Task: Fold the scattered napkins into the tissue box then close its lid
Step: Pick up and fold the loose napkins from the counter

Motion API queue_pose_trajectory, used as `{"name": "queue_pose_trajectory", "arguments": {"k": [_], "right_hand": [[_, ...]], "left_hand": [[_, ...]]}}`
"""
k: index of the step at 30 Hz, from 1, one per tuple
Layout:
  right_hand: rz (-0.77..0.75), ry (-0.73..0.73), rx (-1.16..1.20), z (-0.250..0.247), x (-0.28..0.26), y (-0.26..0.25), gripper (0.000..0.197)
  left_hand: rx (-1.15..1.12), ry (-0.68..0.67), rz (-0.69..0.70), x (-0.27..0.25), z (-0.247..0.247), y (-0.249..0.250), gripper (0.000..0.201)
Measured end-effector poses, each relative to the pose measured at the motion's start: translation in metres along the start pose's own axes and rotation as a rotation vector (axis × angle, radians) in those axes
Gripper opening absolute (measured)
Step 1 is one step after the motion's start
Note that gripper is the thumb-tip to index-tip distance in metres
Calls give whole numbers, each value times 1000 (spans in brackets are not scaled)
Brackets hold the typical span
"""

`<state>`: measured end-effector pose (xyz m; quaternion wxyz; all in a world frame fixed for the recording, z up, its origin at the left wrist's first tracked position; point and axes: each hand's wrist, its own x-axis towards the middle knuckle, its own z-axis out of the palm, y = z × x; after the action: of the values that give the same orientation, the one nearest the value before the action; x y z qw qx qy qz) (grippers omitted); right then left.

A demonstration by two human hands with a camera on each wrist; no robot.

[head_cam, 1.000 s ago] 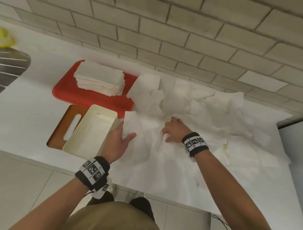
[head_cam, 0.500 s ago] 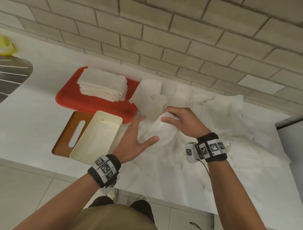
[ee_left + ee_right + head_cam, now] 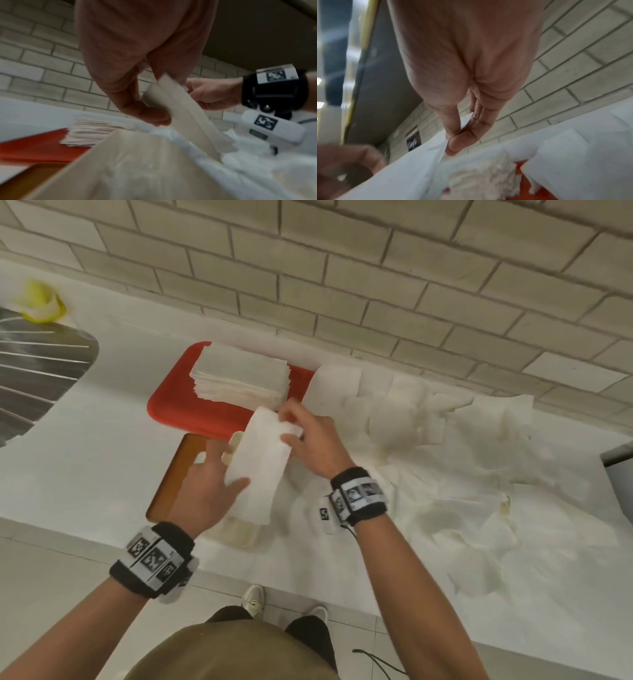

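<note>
A white napkin, folded lengthwise, hangs above the cream tissue box, which it mostly hides in the head view. My right hand pinches the napkin's far end between thumb and fingers. My left hand holds its near edge, thumb against the napkin. The box's open inside shows in the left wrist view. The brown wooden lid lies flat to the left of the box. Scattered napkins cover the white counter to the right.
A red tray behind the box bears a stack of flat napkins. A metal sink and a yellow object are at far left. A brick wall runs behind the counter. The counter's front edge lies near my body.
My right hand lifted a napkin off the pile and carried it left over the box. My left hand came off the counter and took hold of the napkin's near edge.
</note>
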<state>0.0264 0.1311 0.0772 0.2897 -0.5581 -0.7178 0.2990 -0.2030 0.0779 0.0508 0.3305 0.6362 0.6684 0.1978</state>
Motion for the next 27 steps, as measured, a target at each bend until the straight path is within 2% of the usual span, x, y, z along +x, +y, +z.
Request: {"name": "queue_pose_trajectory", "arguments": {"k": [3,6,7,9,11,12,13,16,17,18,19,21,22,23,27], "right_hand": [[-16,-144,-283,55,14,9,18],[-56,-266,-499,88,14,4,19],[-69,-245,-503,89,12,2,20],[-19,-64,-406,76,3,-1,22],[122,128,-298,51,-15,10,24],[214,147,-293,39,-29,21,25],[329,109,-322,28,-45,35,34],[740,-206,-433,16,-96,80,95],[806,-255,-438,19,-112,91,103],[820,-251,-438,23,-123,101,97],[791,-204,-427,27,-131,110,79],[695,-90,-373,28,-140,118,30],[664,-39,-301,26,-142,118,14],[636,15,-189,23,-143,116,7],[509,212,179,2,-146,77,11]], "left_hand": [[205,-49,-9,-4,4,-32,50],[458,-119,81,-5,15,-41,33],[522,-144,115,-5,19,-40,32],[623,-161,150,-7,22,-35,35],[699,-112,161,-12,20,-29,38],[715,-75,171,-15,17,-26,40],[714,-45,186,-18,14,-22,40],[642,16,253,-25,8,-7,34],[608,18,274,-25,8,-1,31],[569,16,297,-25,10,5,29],[526,4,321,-24,13,11,28],[433,-39,368,-21,24,22,26],[390,-67,381,-20,32,27,27],[347,-97,386,-18,40,32,29],[138,-201,322,-10,68,51,48]]}}
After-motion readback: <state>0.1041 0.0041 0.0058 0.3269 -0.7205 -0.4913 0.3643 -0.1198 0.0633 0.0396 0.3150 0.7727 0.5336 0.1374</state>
